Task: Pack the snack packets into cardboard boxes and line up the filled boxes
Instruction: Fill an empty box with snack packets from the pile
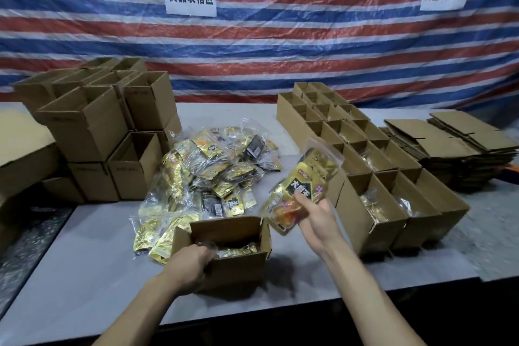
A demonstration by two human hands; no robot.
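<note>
An open cardboard box [238, 264] stands on the table near the front edge, with gold packets inside. My left hand [188, 264] grips its near left rim, fingers reaching inside. My right hand [316, 218] holds a gold and black snack packet [303, 182] in the air just right of the box. Behind the box lies a loose pile of snack packets [207, 171] in clear and gold wrapping.
Rows of open boxes [373, 174], some holding packets, run along the right. Empty open boxes [92, 123] are stacked at the back left. Flat folded cartons [460, 146] lie at the far right. A striped tarp with two paper signs hangs behind the table [92, 261].
</note>
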